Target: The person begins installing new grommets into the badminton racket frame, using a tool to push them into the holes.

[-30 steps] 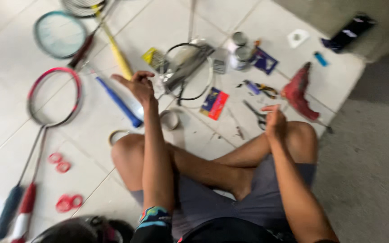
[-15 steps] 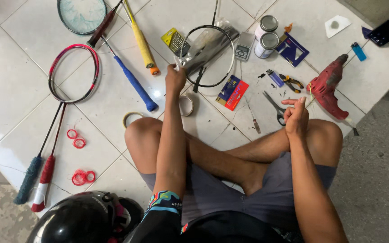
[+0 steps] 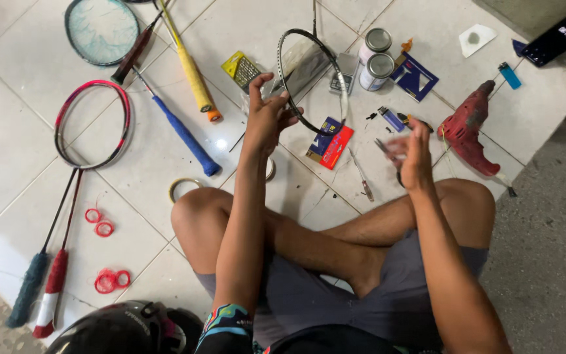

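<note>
The left hand [image 3: 266, 118] is closed on the rim of a black racket frame [image 3: 312, 78], with the fingers wrapped around the near left part of the hoop, which has no strings. The frame is lifted a little over the tiled floor [image 3: 8, 131], and its far part goes toward the top edge. The right hand [image 3: 413, 152] is raised above the right knee with the fingers partly bent; something small and dark seems to be between the fingers, but it is too blurred to tell what.

Just under the frame lie a red and blue packet [image 3: 327, 143] and a yellow packet [image 3: 242, 68]. Far from the right hand stand two small metal cans [image 3: 376, 60] side by side, with a blue card [image 3: 415, 77] beside them. A blue lighter [image 3: 391, 118] lies between the hands. To the right of the right hand lies a red power drill [image 3: 468, 131].

To the left of the left hand lie a blue racket handle [image 3: 185, 134] and a yellow racket handle [image 3: 191, 75]. Further left is a red racket [image 3: 93, 124], and at the far left a racket with teal strings [image 3: 101, 29]. Red string coils [image 3: 101, 221] lie on the near left floor. A black helmet [image 3: 122, 328] is at the near edge.
</note>
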